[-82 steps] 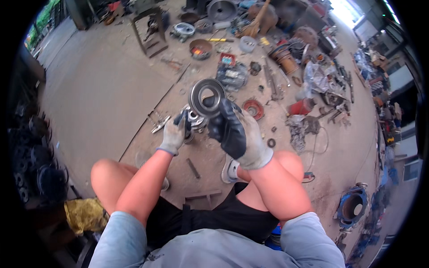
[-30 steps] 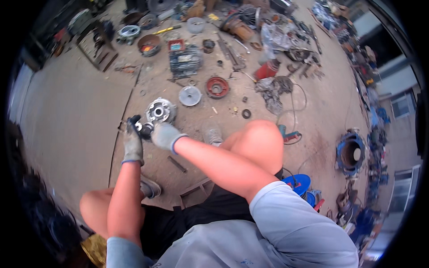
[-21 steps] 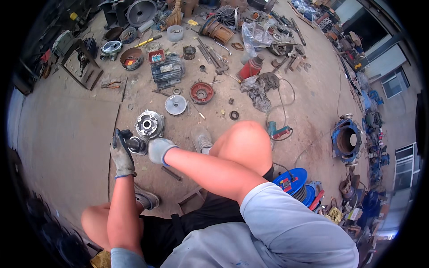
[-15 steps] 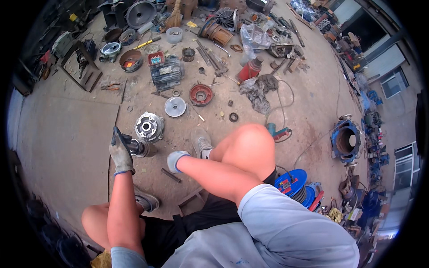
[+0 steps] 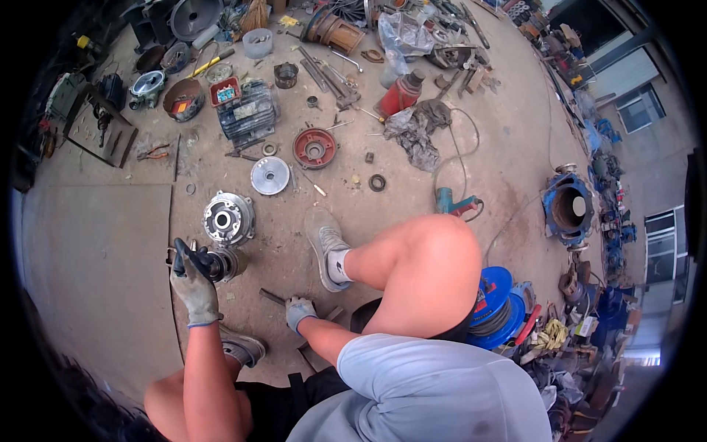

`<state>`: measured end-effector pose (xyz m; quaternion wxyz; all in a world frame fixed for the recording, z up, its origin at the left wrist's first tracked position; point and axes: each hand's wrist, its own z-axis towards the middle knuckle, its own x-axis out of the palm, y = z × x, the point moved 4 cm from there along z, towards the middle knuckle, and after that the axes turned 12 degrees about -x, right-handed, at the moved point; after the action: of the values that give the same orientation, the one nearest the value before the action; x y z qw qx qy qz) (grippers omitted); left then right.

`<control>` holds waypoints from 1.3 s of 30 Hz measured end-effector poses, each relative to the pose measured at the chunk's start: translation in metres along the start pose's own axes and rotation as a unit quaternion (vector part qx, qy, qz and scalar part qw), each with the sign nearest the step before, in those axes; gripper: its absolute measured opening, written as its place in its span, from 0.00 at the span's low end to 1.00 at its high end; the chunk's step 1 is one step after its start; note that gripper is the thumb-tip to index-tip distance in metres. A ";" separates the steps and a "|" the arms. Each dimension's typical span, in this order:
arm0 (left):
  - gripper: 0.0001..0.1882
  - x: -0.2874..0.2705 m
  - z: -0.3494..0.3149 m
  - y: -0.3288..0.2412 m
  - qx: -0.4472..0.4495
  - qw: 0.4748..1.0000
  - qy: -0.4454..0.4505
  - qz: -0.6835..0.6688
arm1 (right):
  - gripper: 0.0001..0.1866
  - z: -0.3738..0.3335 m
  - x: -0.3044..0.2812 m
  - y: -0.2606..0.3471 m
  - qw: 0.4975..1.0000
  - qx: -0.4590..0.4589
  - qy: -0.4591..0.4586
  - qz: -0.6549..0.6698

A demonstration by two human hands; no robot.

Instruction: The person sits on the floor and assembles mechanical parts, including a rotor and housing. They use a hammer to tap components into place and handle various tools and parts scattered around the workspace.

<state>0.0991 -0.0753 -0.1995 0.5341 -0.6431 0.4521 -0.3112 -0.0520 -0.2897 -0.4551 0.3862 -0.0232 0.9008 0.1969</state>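
My left hand (image 5: pixel 194 289), in a grey glove with dark fingers, is at the upper end of a metal shaft (image 5: pixel 214 264), its fingers curled round it. Small metal pieces show past the fingertips; what they belong to is unclear. The shaft's thicker cylindrical part (image 5: pixel 234 262) stands on the floor, beside a silver flanged end cover (image 5: pixel 229 219). Down by my right shoe, my gloved right hand (image 5: pixel 300 311) is closed on one end of a short dark metal bar (image 5: pixel 272 296). The bar's other end sticks out to the left, at floor level.
Ahead lie a silver disc (image 5: pixel 269 175), a red flange (image 5: pixel 314 148), an electric motor (image 5: pixel 248 113) and a black ring (image 5: pixel 377 183). A green power tool (image 5: pixel 454 203) and a blue cable reel (image 5: pixel 491 306) are at right. A flat plate (image 5: pixel 99 258) covers the left floor.
My right hand has reached down and closed on the metal bar. The left hand's fingers have curled in at the shaft. The whole view has shifted a little.
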 end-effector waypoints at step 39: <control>0.37 0.011 -0.077 -0.042 -0.081 0.995 -0.055 -0.012 | 0.22 -0.272 -0.492 0.008 0.800 -0.205 -0.550 0.125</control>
<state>0.0463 -0.1159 -0.1416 0.5007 -0.7057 0.4380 -0.2439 0.1041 -0.4377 0.0641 0.7748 0.1233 0.4712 0.4029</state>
